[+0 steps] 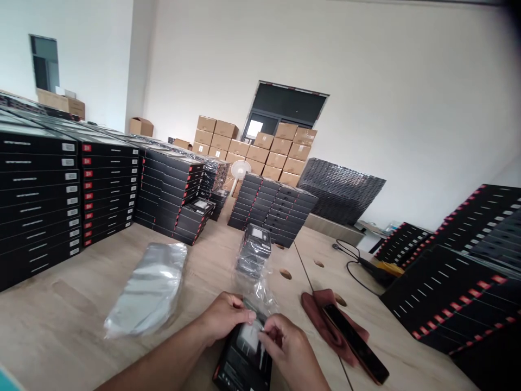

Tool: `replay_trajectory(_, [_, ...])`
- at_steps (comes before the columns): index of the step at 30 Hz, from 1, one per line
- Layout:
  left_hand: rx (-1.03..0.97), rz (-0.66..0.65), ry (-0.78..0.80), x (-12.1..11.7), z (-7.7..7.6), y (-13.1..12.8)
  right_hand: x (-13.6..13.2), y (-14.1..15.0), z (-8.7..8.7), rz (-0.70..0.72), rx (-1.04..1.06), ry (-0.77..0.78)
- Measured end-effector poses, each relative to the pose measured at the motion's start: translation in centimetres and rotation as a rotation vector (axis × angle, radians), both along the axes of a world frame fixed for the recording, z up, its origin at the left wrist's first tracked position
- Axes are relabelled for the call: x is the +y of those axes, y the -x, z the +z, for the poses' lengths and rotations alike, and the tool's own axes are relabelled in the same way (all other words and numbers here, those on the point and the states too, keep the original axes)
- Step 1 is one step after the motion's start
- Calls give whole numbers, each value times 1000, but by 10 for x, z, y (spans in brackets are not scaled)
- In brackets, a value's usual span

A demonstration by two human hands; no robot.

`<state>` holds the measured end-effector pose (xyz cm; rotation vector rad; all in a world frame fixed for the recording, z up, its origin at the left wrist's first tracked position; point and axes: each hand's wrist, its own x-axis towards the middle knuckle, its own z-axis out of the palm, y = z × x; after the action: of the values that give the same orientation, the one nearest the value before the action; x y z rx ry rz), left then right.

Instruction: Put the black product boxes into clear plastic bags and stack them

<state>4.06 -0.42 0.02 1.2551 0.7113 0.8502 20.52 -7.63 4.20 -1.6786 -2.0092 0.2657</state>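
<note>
A flat black box [244, 355] with a red edge lies on the wooden table [73, 304] near the front edge. My left hand [223, 317] grips its far left corner, fingers curled. Over the box's top end, my right hand [287, 347] pinches a clear plastic bag [260, 296]. Just beyond them stands a short stack of wrapped black boxes [254, 252]. A pile of clear plastic bags [148, 288] lies to the left.
Tall stacks of black boxes [40, 195] line the left side, more stacks [272, 206] stand in the middle and right [459, 288]. A phone [356, 342] rests on a reddish cloth [321, 315]. Cardboard cartons [260, 149] and a small fan [240, 170] stand at the back wall.
</note>
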Motion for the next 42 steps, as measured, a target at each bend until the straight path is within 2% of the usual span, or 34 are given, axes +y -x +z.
replay_trajectory(4, [21, 13, -14, -1, 2, 0, 1, -1, -1, 19, 106, 8])
replay_trajectory(9, [78, 62, -85, 0, 4, 1, 4, 2, -5, -127, 81, -186])
replay_trajectory(14, [124, 76, -79, 2, 5, 4, 10, -11, -6, -119, 33, -313])
replay_trajectory(16, [119, 57, -88, 3, 6, 5, 7, -29, 1, -288, 64, -462])
replay_trajectory(18, [91, -37, -49, 3, 7, 7, 3, -47, 10, -500, 32, -657])
replay_trajectory(20, [18, -156, 36, 4, 6, 10, -1, -57, 14, -558, -64, -742])
replay_trajectory(22, [-45, -227, 148, 5, 5, 14, 0, -55, 10, -462, -157, -649])
replay_trajectory(25, [4, -262, 265, 6, 4, 21, 7, -38, -6, -321, -244, -319])
replay_trajectory(27, [96, -283, 264, 6, 5, 23, 13, -28, -17, -281, -264, -134])
replay_trajectory(29, [169, -273, 222, 6, 7, 24, 15, -22, -23, -254, -240, -40])
replay_trajectory(34, [194, -160, 137, 4, 5, 17, 12, -21, -23, -205, -133, -33])
replay_trajectory(38, [121, -90, 125, 4, 1, 12, 10, -19, -19, -142, -146, -54])
replay_trajectory(42, [195, 6, 17, 4, 2, 12, 9, -20, -15, -100, -185, -144])
